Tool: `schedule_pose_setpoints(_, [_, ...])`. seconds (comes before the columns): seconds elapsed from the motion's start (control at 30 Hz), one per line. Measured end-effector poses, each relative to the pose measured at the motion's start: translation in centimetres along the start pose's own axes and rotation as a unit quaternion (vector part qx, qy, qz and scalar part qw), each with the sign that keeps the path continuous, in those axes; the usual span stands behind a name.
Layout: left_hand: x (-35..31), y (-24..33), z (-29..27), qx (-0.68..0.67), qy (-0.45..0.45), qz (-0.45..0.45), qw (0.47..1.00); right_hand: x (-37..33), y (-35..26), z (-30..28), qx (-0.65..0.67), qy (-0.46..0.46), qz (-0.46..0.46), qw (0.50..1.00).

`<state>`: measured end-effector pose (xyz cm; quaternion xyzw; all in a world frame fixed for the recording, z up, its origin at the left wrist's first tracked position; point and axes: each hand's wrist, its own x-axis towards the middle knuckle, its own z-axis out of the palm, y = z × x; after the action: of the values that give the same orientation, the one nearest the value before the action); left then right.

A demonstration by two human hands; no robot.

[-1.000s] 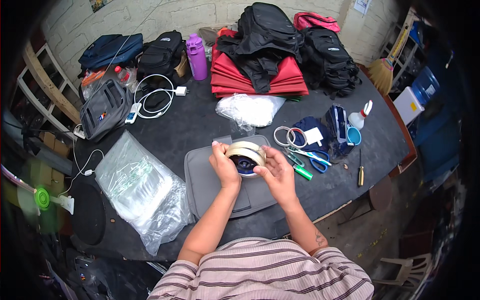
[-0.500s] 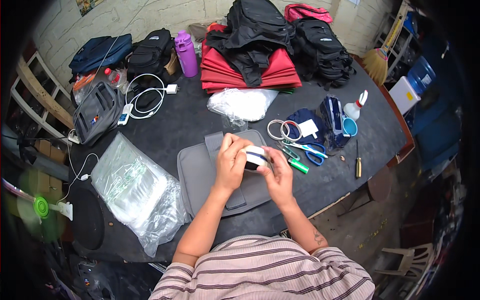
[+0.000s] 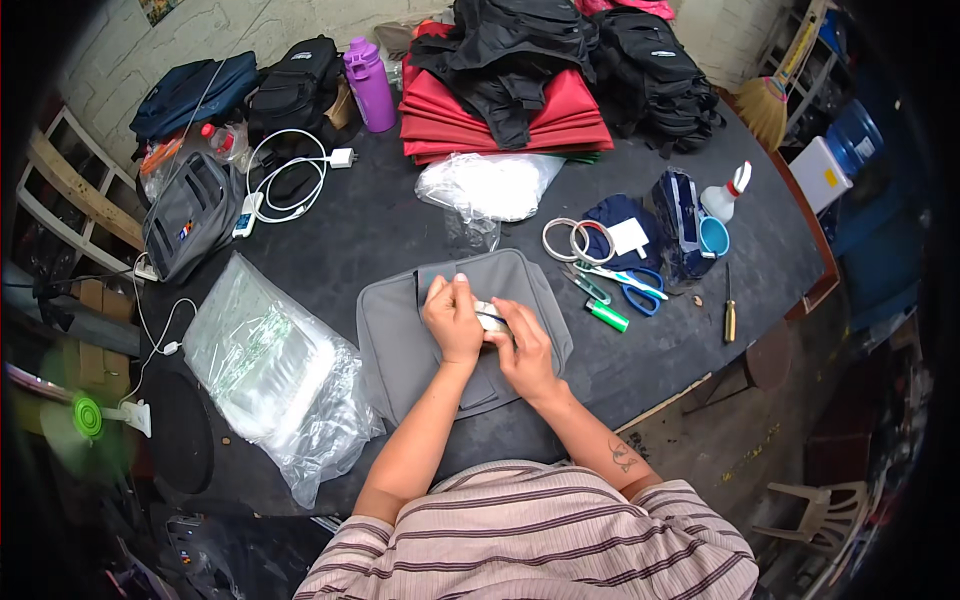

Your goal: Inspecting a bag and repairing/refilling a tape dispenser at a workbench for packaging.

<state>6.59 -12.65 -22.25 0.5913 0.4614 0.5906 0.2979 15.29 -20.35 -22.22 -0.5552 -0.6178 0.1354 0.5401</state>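
Observation:
Both my hands are closed around a small cream roll of tape (image 3: 491, 318) with a dark band across it. My left hand (image 3: 455, 328) grips its left side, thumb up, and my right hand (image 3: 526, 352) holds the right side with bent fingers. Much of the roll is hidden by the fingers. Just under the hands lies a grey padded bag (image 3: 392, 350), flat on the black table, with a strap (image 3: 432, 280) across its upper part.
A clear plastic packet (image 3: 270, 370) lies left of the bag. To the right are two tape rings (image 3: 560, 240), scissors (image 3: 640, 290), a green lighter (image 3: 607, 316) and a screwdriver (image 3: 730, 315). Folded red fabric (image 3: 500, 130), backpacks (image 3: 655, 90) and a purple bottle (image 3: 370, 85) stand behind.
Both hands have come down and nearer to me with the roll, which has turned and shows less between the fingers. The whole view has shifted slightly.

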Motion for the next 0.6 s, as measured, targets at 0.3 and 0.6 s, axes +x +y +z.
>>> schedule_pose_setpoints(0.3, [0.8, 0.1, -0.1, -0.195, 0.052, -0.194, 0.96, 1.3, -1.0, -1.0, 0.078, 0.039, 0.047, 0.995])
schedule_pose_setpoints(0.6, [-0.7, 0.4, 0.1, -0.051, -0.072, 0.016, 0.996, 0.3, -0.8, -2.1, 0.046, -0.008, 0.054, 0.997])
